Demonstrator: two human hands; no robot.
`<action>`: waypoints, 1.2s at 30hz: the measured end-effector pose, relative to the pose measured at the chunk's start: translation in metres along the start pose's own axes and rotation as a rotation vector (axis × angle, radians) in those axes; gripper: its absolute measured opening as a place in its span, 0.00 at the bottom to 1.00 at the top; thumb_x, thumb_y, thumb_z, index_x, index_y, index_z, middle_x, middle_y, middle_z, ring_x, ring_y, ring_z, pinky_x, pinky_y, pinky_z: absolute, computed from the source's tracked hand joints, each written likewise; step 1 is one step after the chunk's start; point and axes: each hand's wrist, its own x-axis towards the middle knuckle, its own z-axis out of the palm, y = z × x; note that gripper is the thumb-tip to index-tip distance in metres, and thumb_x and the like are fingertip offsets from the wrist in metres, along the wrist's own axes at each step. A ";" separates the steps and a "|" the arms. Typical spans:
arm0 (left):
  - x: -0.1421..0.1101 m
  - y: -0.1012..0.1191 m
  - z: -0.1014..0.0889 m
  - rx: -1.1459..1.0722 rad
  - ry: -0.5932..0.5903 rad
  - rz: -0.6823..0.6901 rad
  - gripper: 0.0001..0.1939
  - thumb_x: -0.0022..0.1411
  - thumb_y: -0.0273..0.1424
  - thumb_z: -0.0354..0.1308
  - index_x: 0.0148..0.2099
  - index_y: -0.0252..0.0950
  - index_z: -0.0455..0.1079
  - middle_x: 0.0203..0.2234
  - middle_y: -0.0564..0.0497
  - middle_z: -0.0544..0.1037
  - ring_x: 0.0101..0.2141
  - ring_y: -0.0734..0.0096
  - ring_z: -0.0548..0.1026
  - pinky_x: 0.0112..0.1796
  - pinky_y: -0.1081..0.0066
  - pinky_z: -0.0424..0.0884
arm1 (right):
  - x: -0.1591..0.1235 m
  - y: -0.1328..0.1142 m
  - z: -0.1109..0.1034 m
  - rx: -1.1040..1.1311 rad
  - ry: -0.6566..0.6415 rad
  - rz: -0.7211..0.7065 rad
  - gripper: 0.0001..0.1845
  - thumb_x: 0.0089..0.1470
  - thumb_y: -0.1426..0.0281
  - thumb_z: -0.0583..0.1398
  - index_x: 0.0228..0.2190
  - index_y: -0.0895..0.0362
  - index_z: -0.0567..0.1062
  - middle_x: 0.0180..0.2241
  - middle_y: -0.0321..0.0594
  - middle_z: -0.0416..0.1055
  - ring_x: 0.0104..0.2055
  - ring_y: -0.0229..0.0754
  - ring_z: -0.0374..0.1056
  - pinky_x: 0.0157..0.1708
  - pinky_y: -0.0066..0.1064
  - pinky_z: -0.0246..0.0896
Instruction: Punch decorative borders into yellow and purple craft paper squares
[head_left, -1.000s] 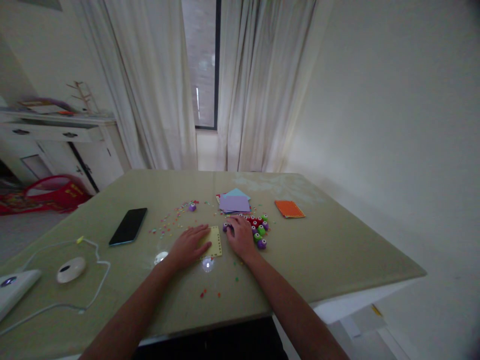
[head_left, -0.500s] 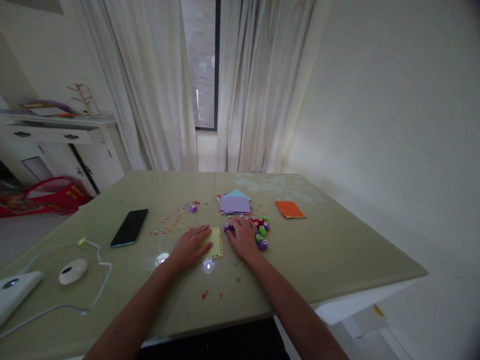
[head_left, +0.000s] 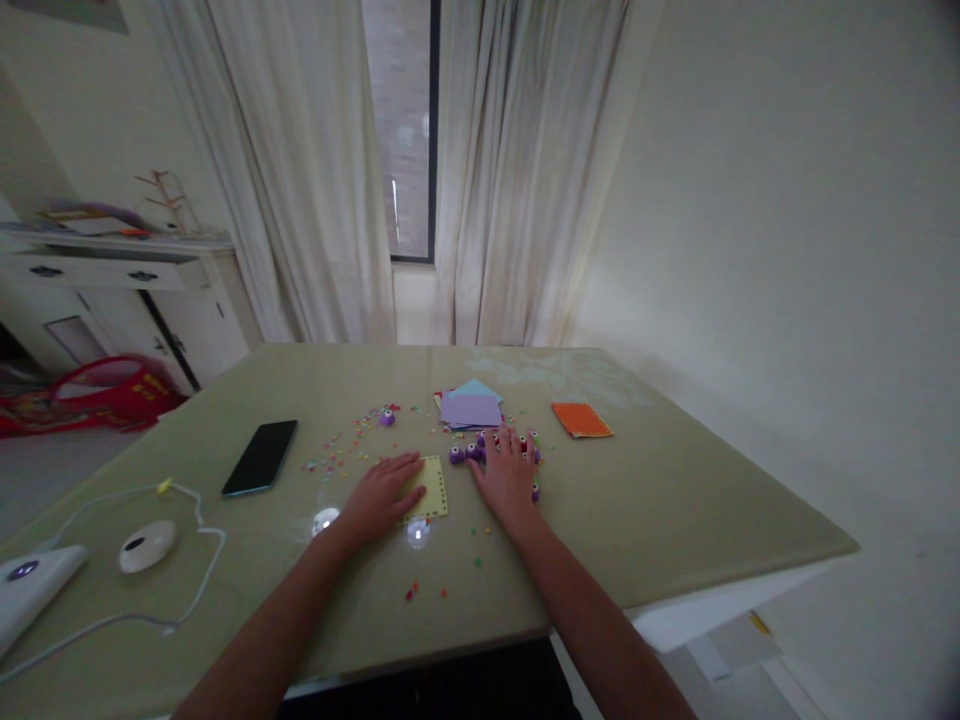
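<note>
My left hand (head_left: 385, 490) lies flat, fingers stretched, on the left part of a yellow paper square (head_left: 433, 487). Small holes run along the square's visible edges. To its right, my right hand (head_left: 511, 478) is spread, palm down, over a cluster of small coloured pieces with round, eye-like tops, which look like craft punches. Purple pieces (head_left: 457, 455) show left of the thumb; red and other purple ones peek out around the fingers. The hand hides much of the cluster. A lone purple piece (head_left: 387, 417) stands farther back on the left.
A stack of coloured paper (head_left: 471, 408) lies behind the cluster, with orange squares (head_left: 581, 420) to the right. Tiny confetti (head_left: 330, 456) is scattered about. On the left are a phone (head_left: 260, 458), a white oval device (head_left: 147, 546) and a white cable (head_left: 202, 580).
My right hand has shifted right over the cluster, covering the green pieces and uncovering more purple ones on its left. My left hand stays on the yellow paper.
</note>
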 end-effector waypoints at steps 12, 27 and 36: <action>-0.012 0.035 -0.007 -0.055 -0.138 0.225 0.28 0.75 0.48 0.56 0.72 0.47 0.70 0.72 0.48 0.69 0.70 0.53 0.67 0.70 0.48 0.62 | 0.027 0.076 -0.020 0.251 0.133 0.096 0.29 0.67 0.53 0.62 0.62 0.55 0.77 0.68 0.56 0.69 0.70 0.62 0.63 0.73 0.61 0.44; 0.091 0.098 0.025 -0.060 -0.093 0.184 0.60 0.58 0.69 0.63 0.81 0.45 0.50 0.78 0.38 0.56 0.74 0.34 0.56 0.70 0.37 0.53 | 0.026 0.108 0.018 0.507 0.032 0.096 0.22 0.73 0.57 0.55 0.56 0.56 0.80 0.56 0.49 0.81 0.59 0.48 0.75 0.64 0.40 0.65; 0.097 0.134 0.063 -0.063 -0.131 0.176 0.66 0.51 0.73 0.64 0.82 0.52 0.46 0.80 0.40 0.49 0.76 0.26 0.44 0.69 0.27 0.42 | 0.028 0.113 0.019 0.525 0.042 0.149 0.20 0.74 0.59 0.54 0.53 0.56 0.81 0.53 0.49 0.82 0.56 0.48 0.76 0.61 0.39 0.66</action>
